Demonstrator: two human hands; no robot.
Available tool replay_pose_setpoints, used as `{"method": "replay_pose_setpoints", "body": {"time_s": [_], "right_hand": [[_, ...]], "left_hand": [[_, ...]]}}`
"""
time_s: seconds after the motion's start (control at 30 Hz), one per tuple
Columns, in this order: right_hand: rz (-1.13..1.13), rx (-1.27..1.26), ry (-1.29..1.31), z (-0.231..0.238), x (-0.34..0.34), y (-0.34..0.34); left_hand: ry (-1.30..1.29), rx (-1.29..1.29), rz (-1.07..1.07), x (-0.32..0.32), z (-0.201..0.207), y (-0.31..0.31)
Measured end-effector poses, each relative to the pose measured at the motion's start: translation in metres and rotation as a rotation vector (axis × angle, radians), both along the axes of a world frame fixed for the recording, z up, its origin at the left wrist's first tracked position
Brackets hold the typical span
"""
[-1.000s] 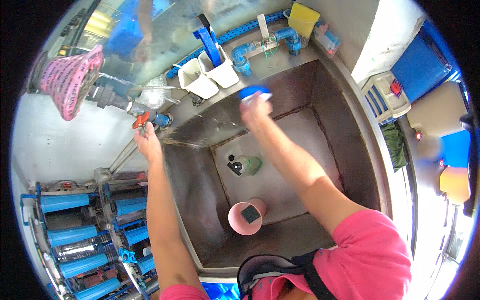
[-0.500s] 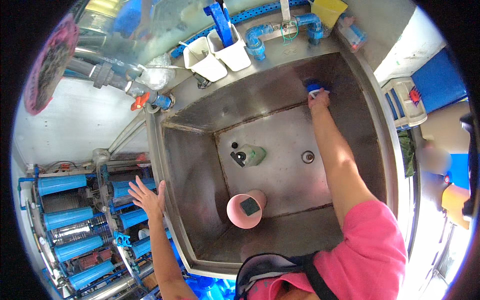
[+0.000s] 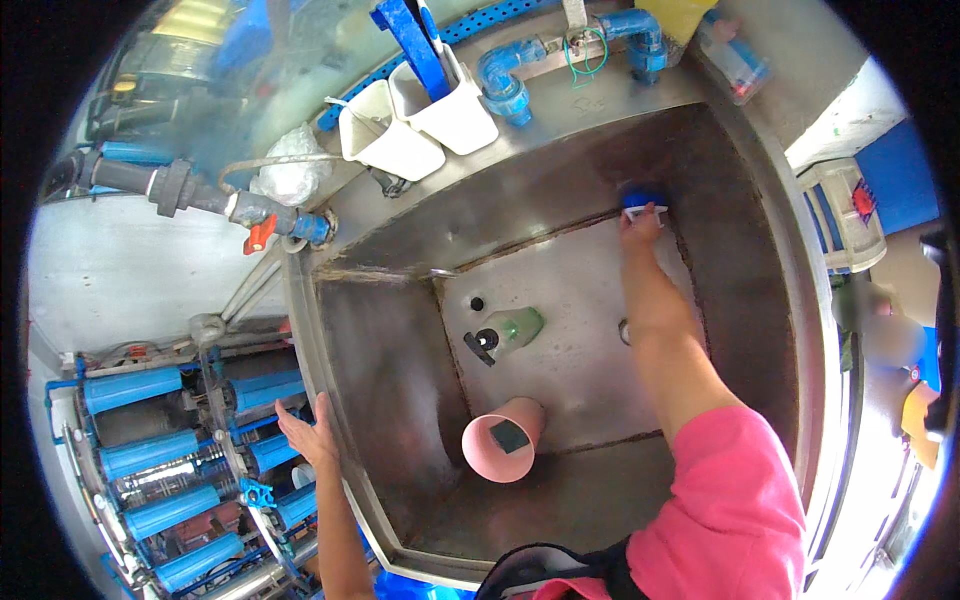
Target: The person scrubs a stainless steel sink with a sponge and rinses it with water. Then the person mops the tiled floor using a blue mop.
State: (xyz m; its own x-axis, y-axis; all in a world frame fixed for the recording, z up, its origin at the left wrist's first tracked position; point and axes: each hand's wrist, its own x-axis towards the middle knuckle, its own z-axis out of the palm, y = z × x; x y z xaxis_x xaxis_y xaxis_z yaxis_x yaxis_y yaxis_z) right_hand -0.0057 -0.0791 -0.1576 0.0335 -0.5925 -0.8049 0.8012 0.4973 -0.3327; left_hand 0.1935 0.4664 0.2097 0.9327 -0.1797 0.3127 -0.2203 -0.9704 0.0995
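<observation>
My right hand reaches to the far right corner of the steel sink. Its fingers are closed round the white handle of a blue scrub brush, which sits against the far wall just above the floor. My left hand hovers by the left rim with its fingers apart and nothing in it. On the sink floor lies a greenish bottle with a black top, beside a small black cap. Nearer me, a pink cup holds a dark green scouring pad.
Two white containers with blue-handled tools stand on the back ledge, left of blue pipes. An orange-handled valve is at the far left corner. Blue filter cylinders fill the rack on the left. My right forearm partly hides the drain.
The whole view has shifted a little. My right hand has brought the brush lower on the far wall, toward the floor. My left hand has come nearer me, its fingers less spread.
</observation>
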Motion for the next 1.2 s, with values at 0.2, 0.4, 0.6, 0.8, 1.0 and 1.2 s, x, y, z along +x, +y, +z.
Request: {"method": "replay_pose_setpoints", "body": {"time_s": [0.2,0.4,0.6,0.8,1.0,1.2], "right_hand": [[0.144,0.382,-0.223,0.002,0.124,0.104],[0.194,0.144,-0.226,-0.006,0.031,0.038],[0.432,-0.136,0.249,0.067,0.031,0.039],[0.274,0.174,-0.45,0.253,0.141,0.157],[-0.335,-0.459,0.514,0.312,0.033,0.049],[0.125,-0.228,0.236,0.306,0.111,0.14]], "left_hand": [[0.032,0.004,0.079,-0.003,0.001,0.004],[0.046,-0.016,0.106,0.002,-0.004,0.006],[0.009,0.039,0.106,-0.003,-0.002,0.001],[0.022,0.113,0.22,-0.019,0.011,-0.011],[0.098,0.079,0.24,-0.015,0.011,-0.012],[0.095,0.1,0.251,-0.018,0.013,-0.009]]}}
